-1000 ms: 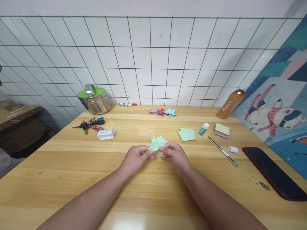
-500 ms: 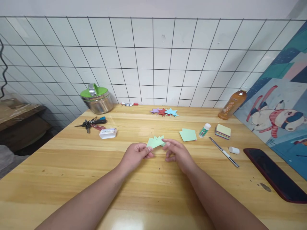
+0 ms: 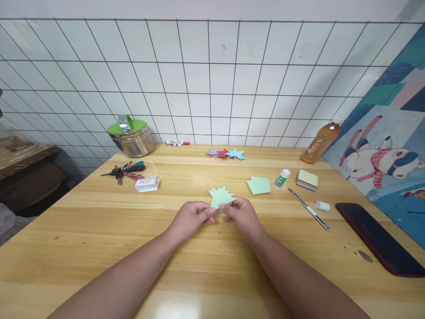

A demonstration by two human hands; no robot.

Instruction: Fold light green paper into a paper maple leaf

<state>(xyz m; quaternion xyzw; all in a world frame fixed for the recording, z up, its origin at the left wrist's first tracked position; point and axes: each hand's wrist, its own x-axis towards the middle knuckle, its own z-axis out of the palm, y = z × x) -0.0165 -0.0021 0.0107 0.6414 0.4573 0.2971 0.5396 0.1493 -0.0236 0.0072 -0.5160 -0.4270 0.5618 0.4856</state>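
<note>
A light green folded paper leaf (image 3: 221, 196) with several pointed tips is held just above the table, its points facing away from me. My left hand (image 3: 194, 217) pinches its lower left corner between thumb and fingers. The lower right edge sits between the thumb and fingers of my right hand (image 3: 241, 214). To the right of it lie light green paper squares (image 3: 259, 185). Farther back, finished-looking paper leaves in purple (image 3: 213, 153), red (image 3: 223, 154) and blue (image 3: 236, 153) overlap in a row.
At right are a glue stick (image 3: 282, 178), its white cap (image 3: 322, 205), a craft knife (image 3: 308, 209), a sticky note stack (image 3: 307, 180), a phone (image 3: 378, 239) and a drink bottle (image 3: 320, 142). At left stand a steel pot (image 3: 136, 144), keys (image 3: 124, 170) and a small white box (image 3: 147, 184).
The green paper has turned and now shows its several points spread out. My right hand has moved from its upper right edge down to its lower right edge and gripped it there.
</note>
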